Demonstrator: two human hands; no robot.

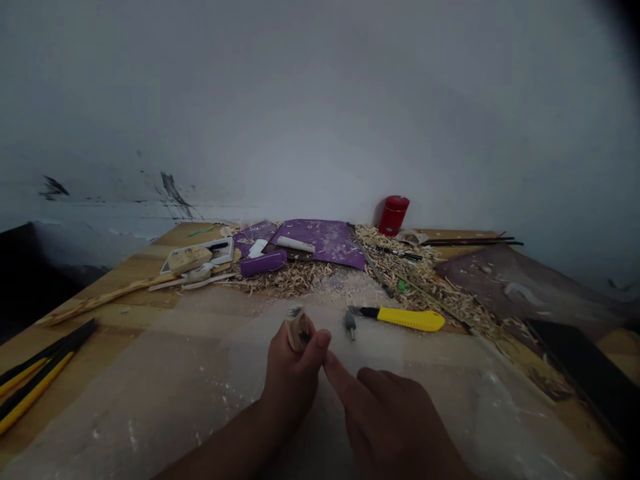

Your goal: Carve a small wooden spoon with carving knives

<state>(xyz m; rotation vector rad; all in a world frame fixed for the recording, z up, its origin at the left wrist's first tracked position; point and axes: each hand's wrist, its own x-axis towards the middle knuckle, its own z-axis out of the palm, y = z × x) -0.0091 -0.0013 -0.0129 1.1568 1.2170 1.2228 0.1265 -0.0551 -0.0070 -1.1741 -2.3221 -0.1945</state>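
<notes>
Table (150, 259): left hand (293, 370) clenched round wood piece (294, 328); right hand (393, 417) half-curled, index extended, hold unclear.

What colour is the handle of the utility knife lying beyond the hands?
The knife's handle is yellow; the head view shows it best.

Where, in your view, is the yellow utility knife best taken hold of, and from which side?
I'd grip the yellow utility knife around the middle of its handle, the right hand coming from the near right side. The knife lies flat, its long handle extending rightward and its narrow front end pointing left, so this should keep fingers off the tip.
</notes>
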